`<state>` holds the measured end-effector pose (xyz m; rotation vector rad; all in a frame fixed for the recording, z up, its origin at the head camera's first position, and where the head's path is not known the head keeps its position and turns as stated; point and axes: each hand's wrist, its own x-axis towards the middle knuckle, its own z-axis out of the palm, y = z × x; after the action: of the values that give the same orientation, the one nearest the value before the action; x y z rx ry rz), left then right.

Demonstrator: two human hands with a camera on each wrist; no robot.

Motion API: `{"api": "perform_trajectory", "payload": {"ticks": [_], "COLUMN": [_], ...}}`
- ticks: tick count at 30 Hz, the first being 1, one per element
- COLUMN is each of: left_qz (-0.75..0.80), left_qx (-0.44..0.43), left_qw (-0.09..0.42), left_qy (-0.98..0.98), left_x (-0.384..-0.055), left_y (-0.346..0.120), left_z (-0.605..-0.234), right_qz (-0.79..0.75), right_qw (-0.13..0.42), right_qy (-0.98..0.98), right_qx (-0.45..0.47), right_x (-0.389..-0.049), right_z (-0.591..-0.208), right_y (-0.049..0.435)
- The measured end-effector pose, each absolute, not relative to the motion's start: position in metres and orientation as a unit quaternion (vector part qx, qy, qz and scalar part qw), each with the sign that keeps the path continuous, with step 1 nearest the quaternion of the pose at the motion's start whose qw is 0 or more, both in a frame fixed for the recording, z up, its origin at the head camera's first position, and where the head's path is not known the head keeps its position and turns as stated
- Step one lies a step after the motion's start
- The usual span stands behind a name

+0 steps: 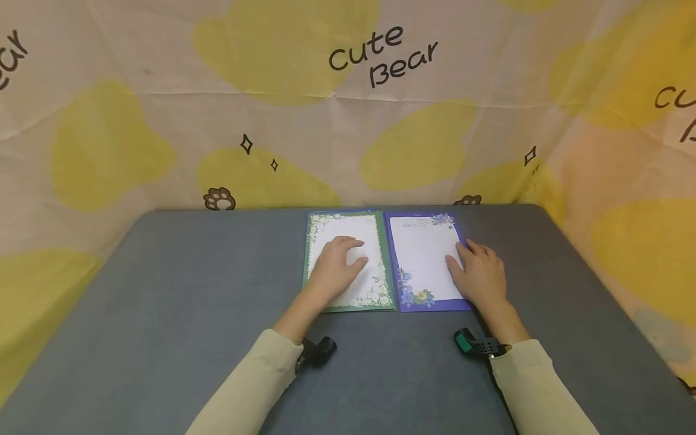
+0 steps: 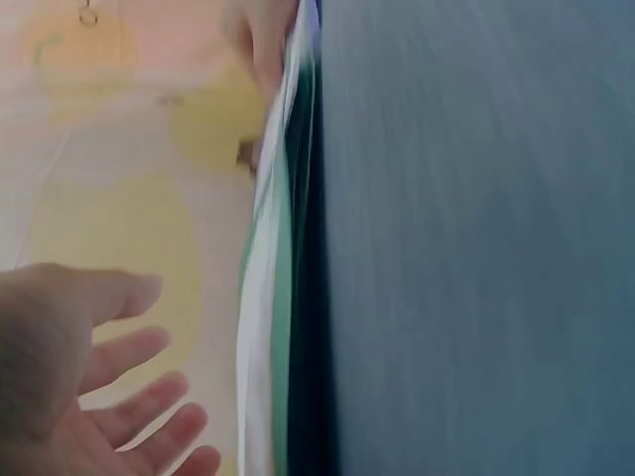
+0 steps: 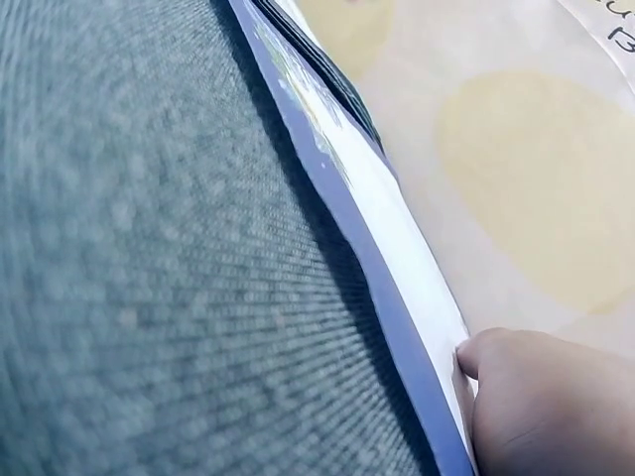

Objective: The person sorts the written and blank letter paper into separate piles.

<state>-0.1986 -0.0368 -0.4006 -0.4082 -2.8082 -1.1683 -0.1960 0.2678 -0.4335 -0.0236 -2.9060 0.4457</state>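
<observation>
Two bordered sheets of stationery paper lie side by side near the far table edge. On the left is the green-bordered sheet (image 1: 348,226), printed with white flowers; the purple-bordered sheet (image 1: 421,254) with blue flowers is on the right. My left hand (image 1: 336,272) is over the green sheet, thumb and fingers spread apart with nothing between them. In the left wrist view, that hand (image 2: 109,387) stands above the layered paper edges (image 2: 268,327). My right hand (image 1: 480,273) rests at the purple sheet's right edge, fingers loosely bent. Its thumb (image 3: 474,359) meets the white face in the right wrist view.
The grey tabletop (image 1: 190,302) extends on both sides of the papers. A patterned cloth backdrop (image 1: 304,127) stands behind the table and along its sides. Black straps with devices (image 1: 478,345) sit on both wrists.
</observation>
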Motion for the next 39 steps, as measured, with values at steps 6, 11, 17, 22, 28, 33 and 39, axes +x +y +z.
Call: {"api": "perform_trajectory", "payload": {"ticks": [6, 11, 17, 22, 28, 33, 39], "left_qz": [-0.354, -0.323, -0.266, -0.27, -0.26, -0.251, -0.227], "left_qx": [-0.134, -0.161, -0.203, -0.202, -0.197, -0.205, -0.211], "left_qw": [0.033, 0.005, -0.016, 0.0, 0.005, 0.007, -0.003], "left_qy": [-0.925, -0.933, -0.942, -0.942, -0.945, -0.946, -0.951], "left_x": [-0.206, -0.212, -0.213, -0.212, -0.213, -0.215, -0.214], "left_y": [-0.098, -0.118, -0.121, -0.12, -0.118, -0.117, -0.121], "left_z": [-0.409, -0.421, -0.43, -0.43, -0.433, -0.436, -0.435], "right_qz": [0.162, 0.168, 0.189, 0.264, 0.295, 0.21, 0.175], "right_qw": [0.109, 0.109, 0.162, 0.289, 0.15, 0.043, 0.009], "right_qy": [-0.981, -0.98, -0.968, -0.909, -0.904, -0.934, -0.94], "right_qx": [-0.012, -0.019, -0.01, 0.14, 0.272, 0.286, 0.293], "right_x": [-0.196, -0.195, -0.194, -0.198, -0.203, -0.206, -0.208], "right_z": [-0.433, -0.432, -0.427, -0.424, -0.424, -0.426, -0.431], "right_y": [0.266, 0.267, 0.263, 0.232, 0.181, 0.167, 0.163]}}
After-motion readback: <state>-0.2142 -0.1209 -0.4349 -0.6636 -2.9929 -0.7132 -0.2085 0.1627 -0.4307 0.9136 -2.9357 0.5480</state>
